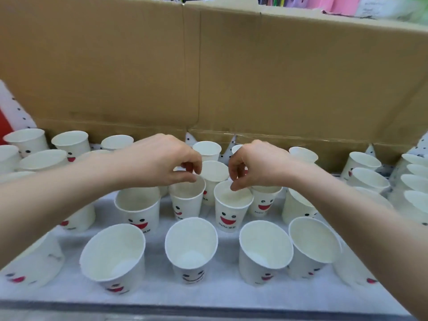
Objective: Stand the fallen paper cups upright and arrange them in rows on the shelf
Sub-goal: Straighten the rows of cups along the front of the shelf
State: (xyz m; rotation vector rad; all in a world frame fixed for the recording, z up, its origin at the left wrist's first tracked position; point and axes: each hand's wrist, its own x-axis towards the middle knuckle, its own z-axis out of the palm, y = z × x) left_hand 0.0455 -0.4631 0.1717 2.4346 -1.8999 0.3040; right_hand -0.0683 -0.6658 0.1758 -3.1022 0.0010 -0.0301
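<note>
Several white paper cups with smiling faces stand upright in rough rows on the white shelf (215,294). My left hand (159,162) reaches in from the left, its thumb and fingertips curled at the far rim of a middle-row cup (186,206). My right hand (257,166) comes in from the right in the same way, pinching the far rim of the neighbouring cup (230,215). Both of these cups are upright and stand a little apart. In front of them is a row of upright cups, among them one (113,256) at the left and one (191,247) in the middle.
A tall cardboard wall (208,72) closes the back of the shelf. More upright cups (69,141) crowd the back left, and stacked cups (416,181) sit at the far right. The shelf's dark front edge (185,306) runs along the bottom.
</note>
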